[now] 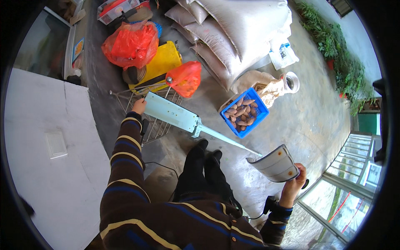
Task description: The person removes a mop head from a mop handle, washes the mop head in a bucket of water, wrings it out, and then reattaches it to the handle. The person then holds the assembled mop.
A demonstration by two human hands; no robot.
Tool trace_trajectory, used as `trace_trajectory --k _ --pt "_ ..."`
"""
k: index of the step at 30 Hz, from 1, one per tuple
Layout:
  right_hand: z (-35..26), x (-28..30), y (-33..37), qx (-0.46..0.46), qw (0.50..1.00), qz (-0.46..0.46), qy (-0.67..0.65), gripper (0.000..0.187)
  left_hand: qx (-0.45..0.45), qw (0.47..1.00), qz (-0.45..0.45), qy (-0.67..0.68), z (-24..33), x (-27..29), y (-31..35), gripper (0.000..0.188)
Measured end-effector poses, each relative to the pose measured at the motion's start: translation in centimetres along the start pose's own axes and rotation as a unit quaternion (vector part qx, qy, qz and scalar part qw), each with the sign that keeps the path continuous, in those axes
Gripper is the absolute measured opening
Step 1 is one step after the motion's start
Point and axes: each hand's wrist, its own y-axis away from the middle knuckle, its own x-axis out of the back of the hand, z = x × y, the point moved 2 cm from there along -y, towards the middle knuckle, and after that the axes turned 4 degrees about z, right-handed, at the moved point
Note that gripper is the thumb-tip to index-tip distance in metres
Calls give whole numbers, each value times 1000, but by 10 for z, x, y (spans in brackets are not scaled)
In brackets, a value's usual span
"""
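Observation:
My left hand (139,106) is closed on the wide end of a long pale turquoise panel (171,111), flat with small dark spots. At its other end the panel narrows into a thin pale shaft (221,136) that slants down to the right. My right hand (296,179) grips the edge of a curved grey-white sheet (275,164) with a dark rim and brown round spots. The shaft's tip comes close to this sheet; I cannot tell whether they touch. Beneath the panel stands a metal wire rack (156,129).
Ahead is a blue basket (263,111) of sweet potatoes (243,111), beside stacked white sacks (233,37) and a metal pot (291,82). Red plastic bags (131,43) and a yellow container (164,62) lie at the far left. A white surface (46,108) borders the left; plants (333,46) line the far right.

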Motion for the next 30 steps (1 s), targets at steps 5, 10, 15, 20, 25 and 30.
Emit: trace_trajectory --k 5,10,15,20,25,30 --pt "8 -20 -2 -13 998 -39 38 22 93 995 16 33 9 -14 -13 37" --pt "22 -39 -3 -37 997 -69 28 30 83 993 49 67 15 -20 -26 39" --pt "30 -50 -4 -48 995 -81 46 28 75 994 56 62 26 -24 -49 40" --pt "43 -57 -5 -65 993 -80 51 19 31 991 111 75 44 -28 -58 40" --pt "50 -56 -4 -86 993 -66 50 19 7 987 140 84 53 -39 -61 39" --pt "53 -51 -3 -86 991 -66 79 21 -26 990 132 41 53 -46 -61 35"
